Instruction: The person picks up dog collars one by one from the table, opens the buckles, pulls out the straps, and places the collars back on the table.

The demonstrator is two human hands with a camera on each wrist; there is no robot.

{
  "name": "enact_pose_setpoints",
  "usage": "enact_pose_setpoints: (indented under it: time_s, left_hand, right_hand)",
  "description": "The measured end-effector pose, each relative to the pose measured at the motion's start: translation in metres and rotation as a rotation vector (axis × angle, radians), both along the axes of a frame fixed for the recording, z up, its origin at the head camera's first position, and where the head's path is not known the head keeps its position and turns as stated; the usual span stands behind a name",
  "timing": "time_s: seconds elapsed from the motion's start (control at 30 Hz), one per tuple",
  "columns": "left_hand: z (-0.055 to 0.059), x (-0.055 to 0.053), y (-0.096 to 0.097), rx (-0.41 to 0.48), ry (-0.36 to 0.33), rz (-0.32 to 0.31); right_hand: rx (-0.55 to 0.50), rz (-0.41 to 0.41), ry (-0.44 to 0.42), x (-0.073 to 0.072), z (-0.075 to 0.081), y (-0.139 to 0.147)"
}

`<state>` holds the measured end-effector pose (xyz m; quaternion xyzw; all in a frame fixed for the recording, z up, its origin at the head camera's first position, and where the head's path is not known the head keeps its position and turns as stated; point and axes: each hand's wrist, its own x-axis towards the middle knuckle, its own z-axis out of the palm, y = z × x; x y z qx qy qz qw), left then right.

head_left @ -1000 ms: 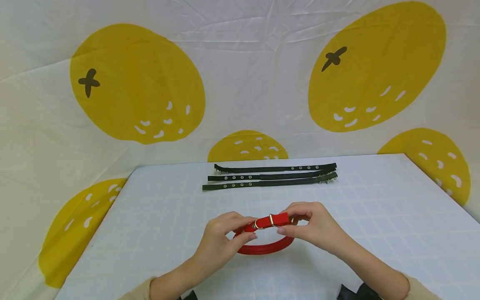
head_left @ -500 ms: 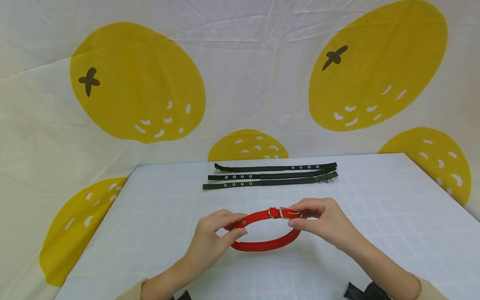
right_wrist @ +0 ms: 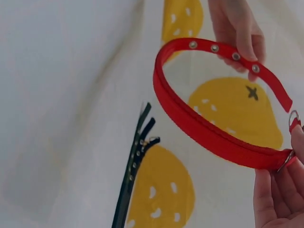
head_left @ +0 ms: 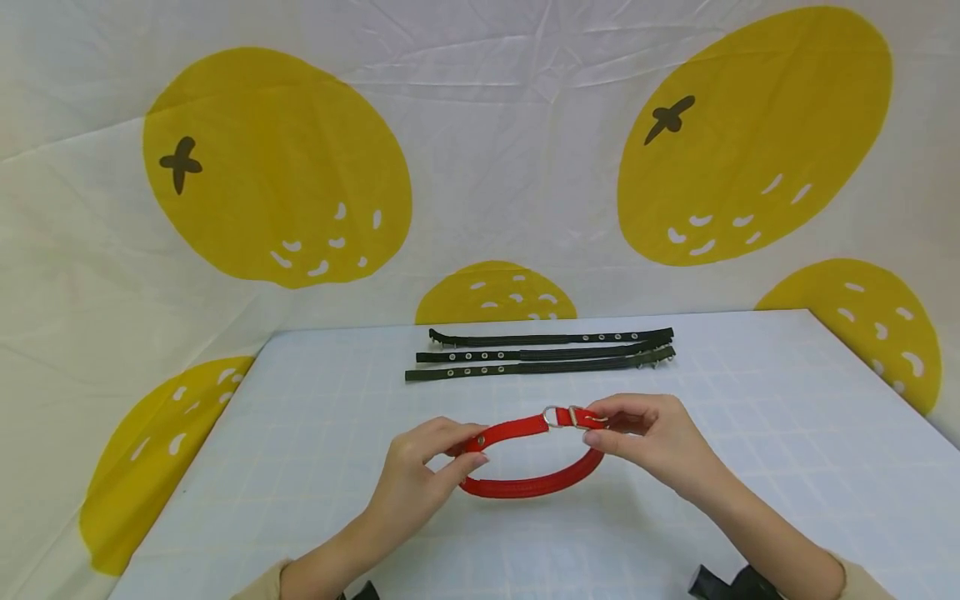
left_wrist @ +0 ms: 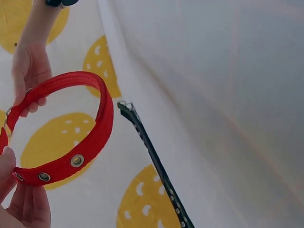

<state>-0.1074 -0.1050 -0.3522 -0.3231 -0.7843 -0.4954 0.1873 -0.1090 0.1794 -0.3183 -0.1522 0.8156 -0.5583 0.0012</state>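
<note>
A red collar (head_left: 532, 486) with metal eyelets hangs in a loop above the table, between my two hands. My left hand (head_left: 427, 462) pinches its eyelet strap between thumb and fingers. At the buckle (head_left: 576, 417) end, my right hand (head_left: 648, 429) pinches the collar. The strap's free tip (right_wrist: 285, 102) lies close by the metal ring (right_wrist: 294, 116), with a small gap in the right wrist view. Farther back lie three dark collars (head_left: 540, 354) side by side, with eyelets along one end of each.
A pale checked cloth covers the table (head_left: 300, 433). Behind it hangs a white sheet (head_left: 510, 167) printed with yellow fruit shapes. Black devices (head_left: 735, 582) show near the wrists at the lower edge of the head view.
Both hands have moved apart, the left leftward and the right rightward. The strap's tip has slid leftward out of the buckle, and the collar's loop has widened.
</note>
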Motion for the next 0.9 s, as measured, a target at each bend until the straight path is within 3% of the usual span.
enact_pose_setpoints:
  time_s: [0.23, 0.37, 0.47, 0.57, 0.67, 0.8, 0.9]
  left_hand:
    - [0.0, -0.007, -0.013, 0.062, -0.01, 0.122]
    - [0.001, -0.013, -0.021, 0.082, 0.045, 0.191]
    - [0.002, -0.019, -0.025, 0.126, 0.038, 0.234]
    - [0.005, -0.025, -0.029, 0.189, -0.054, 0.274]
    - [0.007, -0.032, -0.031, 0.234, -0.195, 0.313]
    - [0.007, -0.041, -0.035, 0.255, -0.371, 0.368]
    - [0.006, -0.046, -0.038, 0.283, -0.457, 0.393]
  right_hand:
    - [0.018, -0.144, 0.025, -0.009, -0.001, 0.016]
    - [0.035, -0.223, 0.097, -0.016, -0.005, 0.026]
    - [0.06, -0.291, 0.167, -0.022, -0.008, 0.032]
    - [0.089, -0.363, 0.193, -0.028, -0.01, 0.036]
    - [0.08, -0.42, 0.157, -0.034, -0.012, 0.04]
    - [0.009, -0.482, 0.103, -0.042, -0.015, 0.046]
    - [-0.085, -0.533, 0.064, -0.047, -0.017, 0.05]
